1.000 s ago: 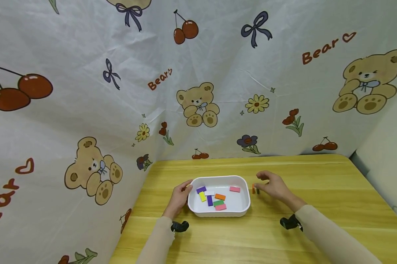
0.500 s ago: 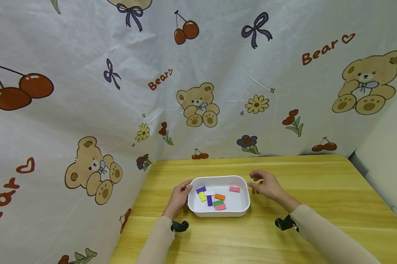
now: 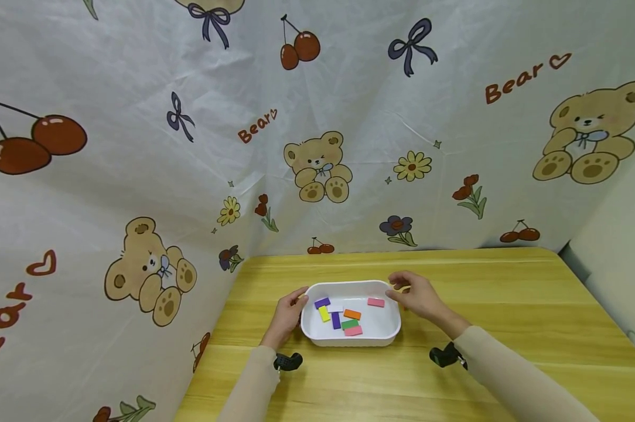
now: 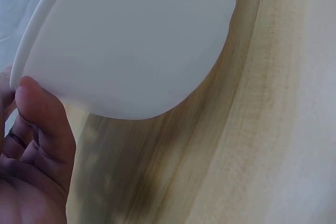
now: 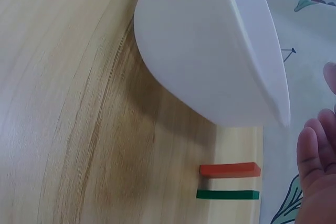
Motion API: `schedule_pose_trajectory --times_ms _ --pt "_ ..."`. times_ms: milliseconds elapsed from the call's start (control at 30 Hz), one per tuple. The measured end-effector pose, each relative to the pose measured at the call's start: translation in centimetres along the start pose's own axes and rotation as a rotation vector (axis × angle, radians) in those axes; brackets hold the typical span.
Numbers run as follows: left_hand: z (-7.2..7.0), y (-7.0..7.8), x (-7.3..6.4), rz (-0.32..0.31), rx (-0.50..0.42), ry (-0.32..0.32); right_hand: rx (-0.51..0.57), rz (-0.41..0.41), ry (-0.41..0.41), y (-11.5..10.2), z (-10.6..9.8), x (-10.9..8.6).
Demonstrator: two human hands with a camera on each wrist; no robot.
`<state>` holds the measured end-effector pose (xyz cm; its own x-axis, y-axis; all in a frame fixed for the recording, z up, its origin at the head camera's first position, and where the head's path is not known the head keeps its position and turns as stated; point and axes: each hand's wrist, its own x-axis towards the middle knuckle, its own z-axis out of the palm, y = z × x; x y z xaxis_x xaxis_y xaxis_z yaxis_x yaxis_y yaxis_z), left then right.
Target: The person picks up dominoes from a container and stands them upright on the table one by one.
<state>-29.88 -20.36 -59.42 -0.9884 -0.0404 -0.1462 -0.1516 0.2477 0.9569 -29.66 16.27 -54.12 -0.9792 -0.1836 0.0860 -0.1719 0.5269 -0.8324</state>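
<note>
the step in hand looks to be the right hand (image 3: 420,296) reaching for the near-empty right end of the tray (image 3: 379,327), while the left hand (image 3: 284,316) steadies the other end. the left thumb and fingers pinch the tray's rim; the right fingers are loosely bent and apart, with nothing seen between them, and the right wrist view shows a gap between them and the tray. the tray sits on the table (image 3: 344,381), with eight blocks (image 3: 352,315) lying scattered inside, mostly toward its left and middle. just past its right end an orange block (image 5: 230,170) and a green block (image 5: 228,194) stand on edge side by side, apart from each other. the next move, i judge, calls for bringing the right fingertips down onto the rim without the wrist knocking that pair over. compared with a second ago, the right hand has shifted left, from beside the pair to over the tray's far right corner, and in the head view it now hides most of them; the left hand, the tray and what lies in it are unchanged.
</note>
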Motion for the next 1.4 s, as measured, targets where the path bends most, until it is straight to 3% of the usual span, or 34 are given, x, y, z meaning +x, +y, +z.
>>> schedule_pose_trajectory --times_ms 400,1400 --pt "0.1 0.1 0.0 0.0 0.009 0.004 0.033 -0.003 -0.02 -0.8 1.5 0.5" --pt "0.0 0.2 -0.1 -0.009 -0.005 0.011 -0.063 0.007 -0.1 -2.4 4.5 2.1"
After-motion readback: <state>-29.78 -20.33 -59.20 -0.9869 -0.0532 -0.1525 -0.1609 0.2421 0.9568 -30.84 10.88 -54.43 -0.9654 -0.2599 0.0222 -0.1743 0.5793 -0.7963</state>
